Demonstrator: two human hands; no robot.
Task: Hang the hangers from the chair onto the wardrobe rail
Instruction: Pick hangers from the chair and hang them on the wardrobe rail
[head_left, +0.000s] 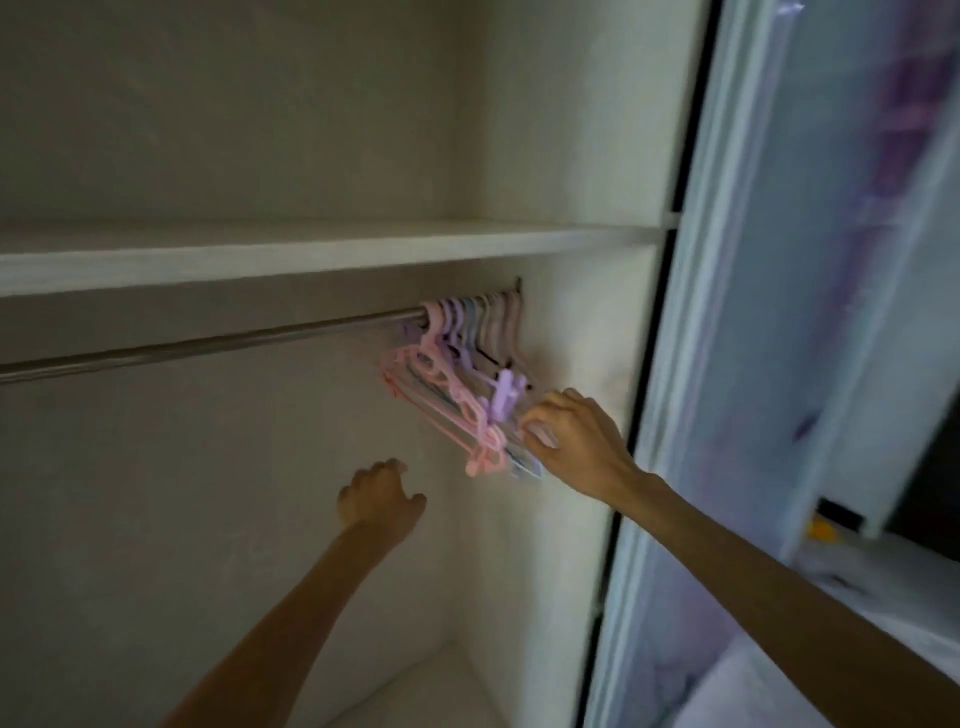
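Head view | our right hand (569, 434) pinches the hangers' (457, 395) lower ends, steadying the bunch on the rail (208, 343) (packed against its right end) | left hand (379, 499) loosely curled, empty, below

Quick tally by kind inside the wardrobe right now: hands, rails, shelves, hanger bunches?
Hands: 2, left hand, right hand
Rail: 1
Shelf: 1
Hanger bunch: 1, single hangers too blurred to count
Total: 5
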